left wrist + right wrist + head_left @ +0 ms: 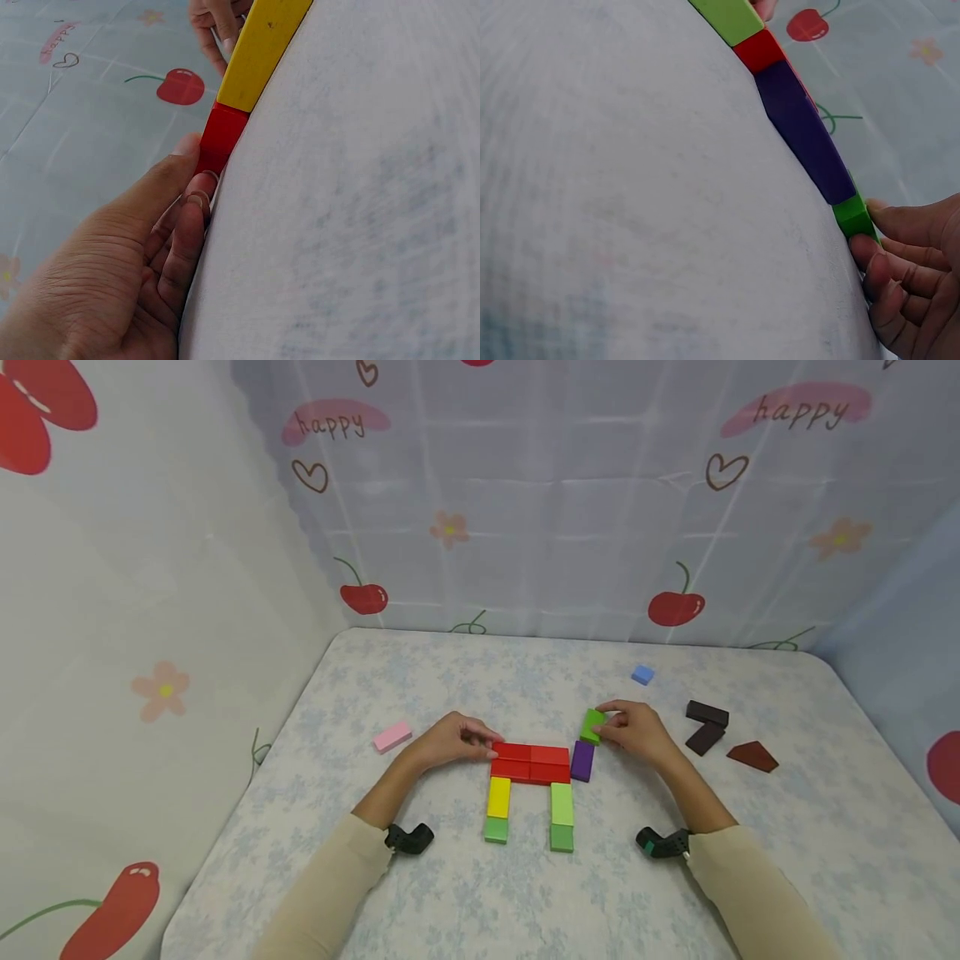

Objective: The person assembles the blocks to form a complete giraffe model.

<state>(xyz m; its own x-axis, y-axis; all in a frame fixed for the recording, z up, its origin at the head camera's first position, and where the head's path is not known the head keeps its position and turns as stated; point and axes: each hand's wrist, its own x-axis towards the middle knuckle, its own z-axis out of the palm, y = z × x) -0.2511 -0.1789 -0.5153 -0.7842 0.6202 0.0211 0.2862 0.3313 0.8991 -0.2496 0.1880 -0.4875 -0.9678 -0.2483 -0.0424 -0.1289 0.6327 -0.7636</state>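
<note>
My right hand [637,727] pinches a bright green block [592,725] between thumb and fingers. That block lies at the far end of a purple block [582,762], and the right wrist view shows the green block [853,216] meeting the purple one [806,131]. On the other side, my left hand [453,739] has its thumb and fingertips on the end of a red block [223,131]. Several red blocks [550,756] form a rectangle. Toward me run two legs: a yellow block [498,797] above a green one [496,830], and a light green block [562,804] above another green one [561,838].
A pink block [392,737] lies left of my left hand. Beyond my right hand is a small blue block [642,674]. Two dark blocks [707,713] and a brown angular piece [753,756] sit at the right. A printed curtain [540,510] hangs behind the cloth-covered table [450,902].
</note>
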